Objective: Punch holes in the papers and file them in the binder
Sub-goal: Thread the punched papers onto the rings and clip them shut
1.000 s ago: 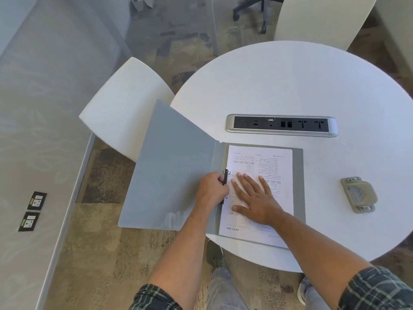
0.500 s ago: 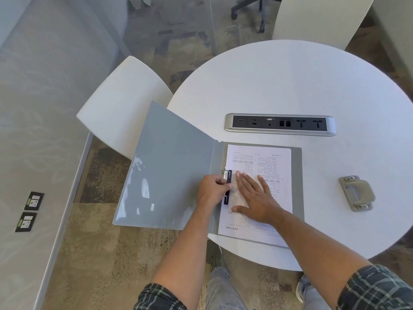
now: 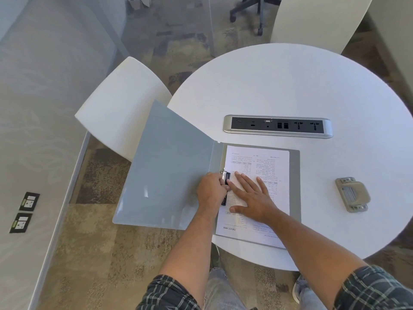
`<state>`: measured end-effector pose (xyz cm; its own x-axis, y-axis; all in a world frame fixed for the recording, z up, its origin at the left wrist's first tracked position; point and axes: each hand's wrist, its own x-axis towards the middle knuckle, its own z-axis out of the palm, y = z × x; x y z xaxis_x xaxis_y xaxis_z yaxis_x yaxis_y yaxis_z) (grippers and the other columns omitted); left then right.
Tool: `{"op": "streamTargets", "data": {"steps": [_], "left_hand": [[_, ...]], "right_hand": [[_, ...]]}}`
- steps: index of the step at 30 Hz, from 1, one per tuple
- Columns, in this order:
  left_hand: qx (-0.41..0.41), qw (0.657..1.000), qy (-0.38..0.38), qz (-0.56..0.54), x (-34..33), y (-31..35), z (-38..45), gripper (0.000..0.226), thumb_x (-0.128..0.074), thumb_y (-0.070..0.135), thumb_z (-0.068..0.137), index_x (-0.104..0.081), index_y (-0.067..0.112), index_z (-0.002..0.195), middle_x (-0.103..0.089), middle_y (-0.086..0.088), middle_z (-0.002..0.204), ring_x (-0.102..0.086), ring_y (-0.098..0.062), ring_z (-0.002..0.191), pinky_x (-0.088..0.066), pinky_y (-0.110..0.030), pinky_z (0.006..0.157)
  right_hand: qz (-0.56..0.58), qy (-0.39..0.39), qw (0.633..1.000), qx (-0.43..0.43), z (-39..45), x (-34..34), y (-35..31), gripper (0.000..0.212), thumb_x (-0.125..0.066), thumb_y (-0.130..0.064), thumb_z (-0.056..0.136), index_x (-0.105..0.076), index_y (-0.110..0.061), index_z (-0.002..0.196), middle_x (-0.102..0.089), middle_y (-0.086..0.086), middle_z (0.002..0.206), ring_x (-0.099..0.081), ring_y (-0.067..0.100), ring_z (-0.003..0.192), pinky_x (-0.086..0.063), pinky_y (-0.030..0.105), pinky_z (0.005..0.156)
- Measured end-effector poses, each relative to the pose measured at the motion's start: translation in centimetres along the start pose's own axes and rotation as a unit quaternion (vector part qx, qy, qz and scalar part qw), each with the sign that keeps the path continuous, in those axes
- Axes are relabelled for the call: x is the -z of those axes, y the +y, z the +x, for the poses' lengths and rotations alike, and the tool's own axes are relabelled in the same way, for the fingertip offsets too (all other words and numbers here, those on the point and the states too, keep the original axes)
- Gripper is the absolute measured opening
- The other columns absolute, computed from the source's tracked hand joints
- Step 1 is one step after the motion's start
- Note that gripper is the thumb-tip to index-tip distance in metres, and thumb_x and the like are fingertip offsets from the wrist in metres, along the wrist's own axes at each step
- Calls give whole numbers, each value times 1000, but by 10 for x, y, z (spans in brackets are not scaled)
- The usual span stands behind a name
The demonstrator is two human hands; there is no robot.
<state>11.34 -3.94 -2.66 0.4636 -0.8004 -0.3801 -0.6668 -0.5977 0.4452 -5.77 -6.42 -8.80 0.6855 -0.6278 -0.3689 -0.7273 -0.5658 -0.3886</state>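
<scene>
A grey binder [image 3: 165, 166] lies open at the table's near left edge, its front cover hanging out past the rim. Printed papers [image 3: 266, 166] lie on its back cover, threaded by the ring clasp [image 3: 225, 175] at the spine. My left hand [image 3: 212, 189] is curled over the black clasp bar, fingers closed on it. My right hand [image 3: 250, 196] lies flat with fingers spread, pressing the papers down beside the clasp. A beige hole punch [image 3: 352, 194] sits on the table to the right, apart from both hands.
A silver power and socket strip [image 3: 277, 126] is set into the round white table [image 3: 290, 86] behind the binder. A white chair [image 3: 120, 108] stands to the left under the binder cover, another chair back [image 3: 312, 21] at the far side.
My left hand has shifted slightly along the clasp, exposing more of the black bar and the metal ring. My right hand stays flat on the papers. The binder cover has dropped a little.
</scene>
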Motion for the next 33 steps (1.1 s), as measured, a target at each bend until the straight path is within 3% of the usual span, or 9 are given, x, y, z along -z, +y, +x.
{"op": "streamTargets", "data": {"steps": [4, 8, 12, 15, 18, 23, 26, 33], "left_hand": [[-5, 1000, -11, 11, 4, 3, 0, 25, -81, 26, 82, -58, 20, 73, -65, 5, 82, -64, -19, 71, -48, -30, 57], [13, 999, -38, 11, 11, 0, -3, 18, -76, 22, 86, -63, 21, 74, -68, 6, 70, -65, -18, 66, -49, -28, 57], [18, 999, -41, 30, 15, -10, -14, 26, -68, 22, 94, -62, 23, 68, -66, 4, 67, -62, -20, 65, -45, -27, 57], [31, 999, -38, -6, 15, -14, -21, 28, -68, 25, 95, -66, 17, 69, -61, 5, 59, -54, -15, 54, -41, -25, 51], [38, 998, -45, -23, 15, -13, -25, 33, -70, 27, 94, -62, 18, 64, -60, 6, 57, -53, -14, 52, -43, -26, 53], [74, 994, -53, -55, 16, -9, -29, 35, -77, 25, 89, -59, 21, 60, -59, 5, 57, -52, -12, 52, -38, -24, 52], [92, 992, -50, -66, 17, -5, -30, 27, -80, 22, 87, -64, 19, 65, -63, 3, 61, -55, -14, 54, -44, -25, 54], [100, 992, -52, -57, 20, 0, -32, 20, -79, 21, 88, -67, 18, 72, -64, 3, 64, -55, -12, 55, -37, -23, 48]], "right_hand": [[27, 15, 999, -30, -1, 2, -7, 89, -51, -71, 93, 3, -52, 162, 21, -16, 171, 17, 7, 159, 15, 48, 127], [56, 33, 997, -49, 0, 5, -12, 92, -58, -72, 88, -8, -50, 163, 9, -15, 173, 8, 9, 161, 11, 50, 128], [59, 41, 994, -77, 0, 7, -25, 97, -50, -84, 83, -14, -45, 164, 4, -14, 174, 5, 10, 161, 11, 54, 128], [42, 60, 993, -88, 0, 8, -31, 91, -46, -81, 88, -17, -42, 164, -1, -8, 175, 2, 13, 162, 8, 57, 128], [26, 68, 993, -94, 0, 7, -34, 94, -48, -80, 89, -16, -35, 166, -6, -6, 176, -2, 14, 162, 2, 60, 128], [-43, 68, 992, -95, 1, 13, -39, 116, -44, -86, 86, 1, -16, 167, -12, -2, 175, -13, 16, 161, -4, 59, 128], [-60, 64, 992, -87, 3, 16, -39, 115, -43, -83, 89, 6, -14, 167, -18, -1, 174, -16, 16, 160, -3, 56, 129], [-86, 47, 992, -85, 6, 21, -44, 104, -40, -79, 93, -6, -14, 167, -17, 3, 174, -19, 19, 160, -10, 49, 128]]}}
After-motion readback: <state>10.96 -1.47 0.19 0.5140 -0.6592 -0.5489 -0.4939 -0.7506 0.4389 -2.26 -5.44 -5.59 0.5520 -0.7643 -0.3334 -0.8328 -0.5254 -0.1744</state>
